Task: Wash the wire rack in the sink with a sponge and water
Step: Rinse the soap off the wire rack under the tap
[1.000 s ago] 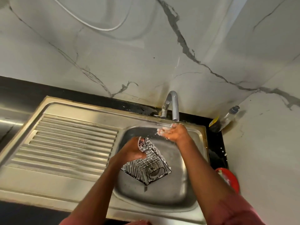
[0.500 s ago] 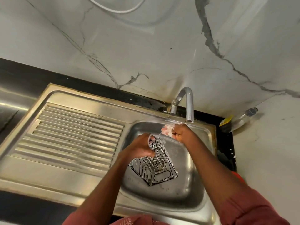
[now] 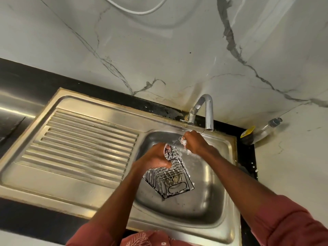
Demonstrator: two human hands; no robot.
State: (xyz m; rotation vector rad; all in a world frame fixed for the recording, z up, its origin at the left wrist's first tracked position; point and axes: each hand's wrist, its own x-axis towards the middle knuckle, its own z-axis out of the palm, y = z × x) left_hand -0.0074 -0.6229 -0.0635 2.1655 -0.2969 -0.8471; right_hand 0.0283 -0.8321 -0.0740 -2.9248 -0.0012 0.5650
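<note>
White veined marble wall (image 3: 159, 55), black countertop (image 3: 26, 75)

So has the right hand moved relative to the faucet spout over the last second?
No real shift: the right hand, gripping the sponge, stays just below the faucet spout.

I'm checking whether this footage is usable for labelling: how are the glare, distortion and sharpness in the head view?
Head view: wide-angle bending curves the steel sink's edges; bright glare streaks the ribbed drainboard; the soapy wire rack in the left hand reads sharply; the foamy sponge in the right hand is blurred by splashing water under the chrome tap.
</note>
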